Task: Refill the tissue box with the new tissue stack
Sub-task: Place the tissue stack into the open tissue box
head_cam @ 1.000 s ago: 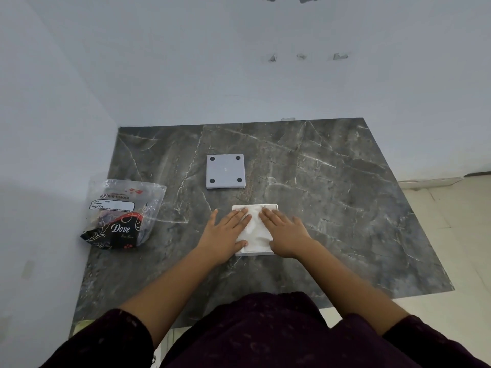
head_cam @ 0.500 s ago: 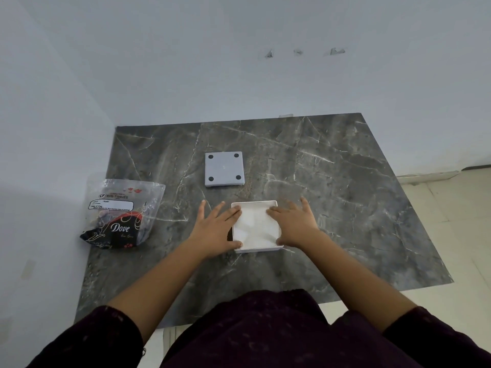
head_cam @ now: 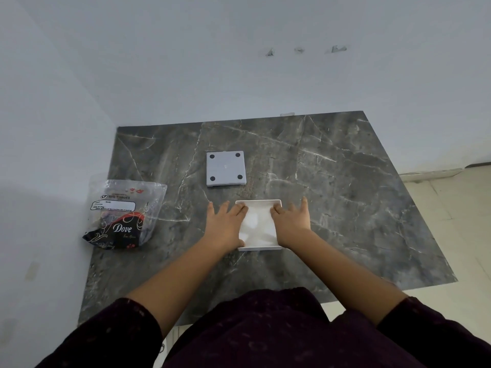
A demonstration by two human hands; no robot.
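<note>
A white square tissue box [head_cam: 261,247] lies open on the dark marble table, filled with a white tissue stack [head_cam: 257,225]. My left hand [head_cam: 224,227] rests flat against the box's left side, its fingertips over the rim on the tissues. On the right side my right hand [head_cam: 292,221] lies the same way, fingers spread. Farther back lies the box's grey square cover [head_cam: 225,168], showing dark round pads at its corners.
A crumpled plastic tissue wrapper [head_cam: 125,213] printed "Dove" lies at the table's left edge by the wall. White walls close the back and left. The table [head_cam: 345,195] ends on the right above a pale tiled floor [head_cam: 457,221].
Both hands slid apart from the middle of the tissue stack to the box's left and right sides, and the tissues now lie flatter inside the box.
</note>
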